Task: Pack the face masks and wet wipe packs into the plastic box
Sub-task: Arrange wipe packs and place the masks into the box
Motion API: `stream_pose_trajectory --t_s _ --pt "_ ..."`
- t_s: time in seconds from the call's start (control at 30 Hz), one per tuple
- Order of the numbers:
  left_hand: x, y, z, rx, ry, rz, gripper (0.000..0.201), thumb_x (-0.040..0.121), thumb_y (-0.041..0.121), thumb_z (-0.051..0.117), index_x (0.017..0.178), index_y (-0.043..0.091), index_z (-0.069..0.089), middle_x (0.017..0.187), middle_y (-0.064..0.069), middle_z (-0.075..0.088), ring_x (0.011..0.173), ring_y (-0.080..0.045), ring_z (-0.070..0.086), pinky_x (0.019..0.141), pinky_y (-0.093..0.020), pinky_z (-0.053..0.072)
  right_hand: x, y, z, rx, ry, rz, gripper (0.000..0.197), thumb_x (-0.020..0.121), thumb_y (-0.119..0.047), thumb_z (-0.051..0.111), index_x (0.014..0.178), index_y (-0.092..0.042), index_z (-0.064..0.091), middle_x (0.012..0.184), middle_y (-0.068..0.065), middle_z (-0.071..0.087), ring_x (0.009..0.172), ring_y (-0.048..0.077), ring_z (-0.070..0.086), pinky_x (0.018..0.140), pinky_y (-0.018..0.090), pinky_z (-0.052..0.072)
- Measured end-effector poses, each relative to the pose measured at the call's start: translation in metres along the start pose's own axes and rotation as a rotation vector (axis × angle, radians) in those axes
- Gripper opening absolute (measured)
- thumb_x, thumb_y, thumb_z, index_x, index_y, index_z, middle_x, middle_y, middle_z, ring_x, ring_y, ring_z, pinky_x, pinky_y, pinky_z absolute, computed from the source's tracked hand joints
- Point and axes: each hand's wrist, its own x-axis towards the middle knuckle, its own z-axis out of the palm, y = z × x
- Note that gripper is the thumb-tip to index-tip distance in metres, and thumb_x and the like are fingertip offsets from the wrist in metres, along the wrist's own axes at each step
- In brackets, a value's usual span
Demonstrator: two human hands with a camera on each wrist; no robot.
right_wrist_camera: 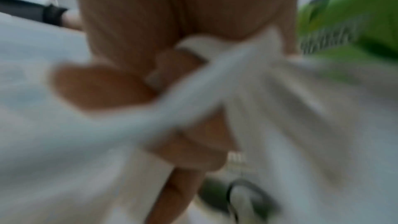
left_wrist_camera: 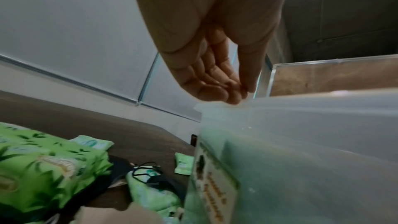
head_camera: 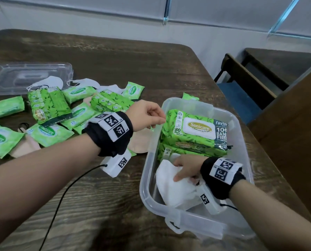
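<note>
So the clear rectangular plastic box [head_camera: 241,134] sits on the dark wood-grain table [head_camera: 114,66], near its right edge. Inside at the far end there's a stack of big green Sanicare wet wipe packs [head_camera: 194,131]. The person's right hand [head_camera: 187,166] is down in the near end of the box, fingers and thumb curled around a crumpled white face mask [head_camera: 172,185]; the right wrist view is blurry but shows white fabric bunched in the grip. The left hand [head_camera: 147,113] hovers at the box's left rim, fingers loosely curled toward the thumb, holding nothing, fingertips [left_wrist_camera: 232,98] right at the rim. Left of the box lies a pile of small green wipe packs [head_camera: 47,132], more masks [head_camera: 49,82] and the clear lid [head_camera: 24,77]
</note>
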Motion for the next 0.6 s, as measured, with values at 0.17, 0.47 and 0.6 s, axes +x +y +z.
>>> stream_pose_trajectory --t_s 0.17,0.47,0.6 --pt "0.014 -0.04 -0.021 0.251 0.191 -0.156 0.017 0.08 0.009 0.07 0.069 0.019 0.062 0.062 0.001 0.06 0.05 -0.006 0.055 0.058 -0.022 0.046 0.021 -0.002 0.023 -0.149 0.007 0.073 0.03 0.088 -0.026 0.065 0.072 -0.016 0.043 0.068 0.002 0.049 0.044 0.012 0.05 0.032 0.018 0.033" --pt "0.008 -0.104 0.011 0.702 -0.055 -0.498 0.046 0.088 0.036 0.062 0.117 0.001 0.055 0.117 -0.016 0.06 0.108 -0.03 0.057 0.084 -0.032 0.045 0.027 -0.005 0.032 -0.543 0.151 0.099 0.055 0.084 -0.047 0.063 0.122 -0.009 0.05 0.119 0.004 0.06 0.105 0.023 0.06 0.08 0.036 0.052" --pt "0.005 -0.115 0.024 0.821 -0.109 -0.567 0.046 0.093 0.027 0.054 0.13 0.003 0.04 0.133 -0.019 0.043 0.118 -0.033 0.05 0.092 -0.037 0.041 0.02 -0.014 0.022 -0.598 0.213 0.051 0.058 0.082 -0.044 0.068 0.124 -0.009 0.048 0.118 0.003 0.061 0.105 0.024 0.061 0.071 0.031 0.045"
